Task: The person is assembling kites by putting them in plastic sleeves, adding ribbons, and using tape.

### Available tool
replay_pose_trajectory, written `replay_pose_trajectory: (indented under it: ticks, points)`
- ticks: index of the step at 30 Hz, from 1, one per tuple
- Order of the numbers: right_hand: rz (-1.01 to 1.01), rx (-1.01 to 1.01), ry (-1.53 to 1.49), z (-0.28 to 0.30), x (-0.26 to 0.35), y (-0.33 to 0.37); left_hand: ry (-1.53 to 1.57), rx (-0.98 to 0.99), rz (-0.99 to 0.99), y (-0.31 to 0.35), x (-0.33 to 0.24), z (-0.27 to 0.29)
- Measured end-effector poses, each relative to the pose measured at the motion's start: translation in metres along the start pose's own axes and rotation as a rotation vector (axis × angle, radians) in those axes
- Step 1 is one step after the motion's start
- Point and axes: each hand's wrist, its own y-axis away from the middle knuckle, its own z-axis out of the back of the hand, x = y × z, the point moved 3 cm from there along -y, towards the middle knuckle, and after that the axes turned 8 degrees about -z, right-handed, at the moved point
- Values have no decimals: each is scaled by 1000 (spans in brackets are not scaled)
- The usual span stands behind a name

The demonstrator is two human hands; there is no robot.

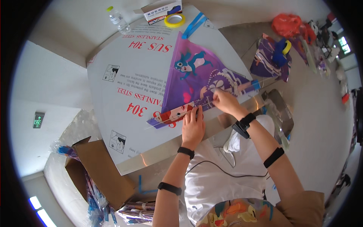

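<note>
Head view: the purple kite (183, 87) is lying across the desk's (100, 90) right half. The left hand (193, 128) is pressing its near edge, fingers extended; the right hand (225, 102) is bunching its fingers over it, gripping what I cannot tell.

Room over table (147, 77) left of hands (193, 126). Purple sheet (189, 83) lies under and ahead; beyond it, tape roll (174, 26), bottle (119, 22), box (160, 13) block far edge.
</note>
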Motion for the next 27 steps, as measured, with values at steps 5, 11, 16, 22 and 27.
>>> replay_pose_trajectory:
  ticks: [5,11,16,22,27]
  points:
    - [213,-147,-42,11,40,-63,54,-60,4,3,1,2]
    - [1010,-239,457,-25,142,-184,85,-29,15,-2,3,5]
    - [1057,-93,697,-39,144,-211,133,30,56,-1,4,3]
    - [1048,3,746,-32,136,-216,137,11,46,-1,5,3]
    - [1205,-87,763,-21,144,-212,130,-5,36,-3,5,5]
